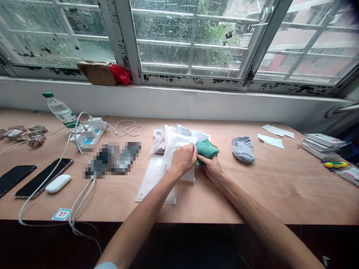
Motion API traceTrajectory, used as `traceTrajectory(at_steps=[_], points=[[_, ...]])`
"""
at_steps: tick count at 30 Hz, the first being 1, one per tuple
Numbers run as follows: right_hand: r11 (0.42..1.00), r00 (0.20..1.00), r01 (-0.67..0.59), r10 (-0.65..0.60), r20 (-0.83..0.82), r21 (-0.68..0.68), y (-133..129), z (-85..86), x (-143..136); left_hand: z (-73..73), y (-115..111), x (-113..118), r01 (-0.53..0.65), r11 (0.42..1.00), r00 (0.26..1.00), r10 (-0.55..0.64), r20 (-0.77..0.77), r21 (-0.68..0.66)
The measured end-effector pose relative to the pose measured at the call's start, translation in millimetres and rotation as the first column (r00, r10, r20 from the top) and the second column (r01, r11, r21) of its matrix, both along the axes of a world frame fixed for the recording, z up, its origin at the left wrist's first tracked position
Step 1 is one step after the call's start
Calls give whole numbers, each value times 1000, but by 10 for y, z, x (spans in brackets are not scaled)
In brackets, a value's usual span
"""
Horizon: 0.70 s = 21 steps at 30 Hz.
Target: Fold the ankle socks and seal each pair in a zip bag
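Observation:
A folded green cloth item with yellow edging (207, 148) is at the middle of the table, in my right hand (213, 168), whose fingers grip its near side. My left hand (183, 158) is closed at the left edge of the green item, over a frosted white zip bag (171, 149); what its fingertips pinch is too small to make out. More frosted bags (154, 179) lie under and behind my left hand, one with grey cloth inside (159, 139). To the right of my hands sits a stack of folded grey-blue cloth items (242, 149).
At the left are a bottle (63, 112), a power strip (94, 134) with white cables, two phones (45, 177) and a white case (58, 184). White papers (270, 141) and stacked packets (322, 145) lie at the right.

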State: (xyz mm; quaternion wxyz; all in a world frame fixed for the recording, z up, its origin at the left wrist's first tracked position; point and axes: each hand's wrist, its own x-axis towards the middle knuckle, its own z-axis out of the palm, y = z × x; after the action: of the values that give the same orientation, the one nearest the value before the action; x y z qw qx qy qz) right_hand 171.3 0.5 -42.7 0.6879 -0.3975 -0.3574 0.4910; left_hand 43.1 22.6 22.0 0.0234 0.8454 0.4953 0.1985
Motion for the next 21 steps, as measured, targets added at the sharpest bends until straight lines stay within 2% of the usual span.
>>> traceTrajectory(at_steps=[3,6,9,13,15,18,21], points=[[998,988,-57,51,-145,-36,-23,52,-6,36,7,7,-10,1000,1000,10,7,6],[987,976,-148,135,-173,-64,-63,94,-30,58,16,13,17,1000,1000,-17,8,12],[982,984,-168,162,-75,-84,-77,64,-67,59,0,33,49,999,999,-49,1,4],[998,991,-25,33,131,-63,-65,-61,-126,30,-50,102,80,997,997,-80,-14,-6],[996,990,-22,33,137,-84,-69,-103,-139,7,-67,134,83,997,996,-83,-17,-2],[971,985,-173,170,-32,-164,-91,-86,-111,-28,-66,149,69,998,997,-69,-19,12],[941,942,-286,241,-233,-183,-108,14,-45,-46,-51,131,59,998,998,-58,-16,34]])
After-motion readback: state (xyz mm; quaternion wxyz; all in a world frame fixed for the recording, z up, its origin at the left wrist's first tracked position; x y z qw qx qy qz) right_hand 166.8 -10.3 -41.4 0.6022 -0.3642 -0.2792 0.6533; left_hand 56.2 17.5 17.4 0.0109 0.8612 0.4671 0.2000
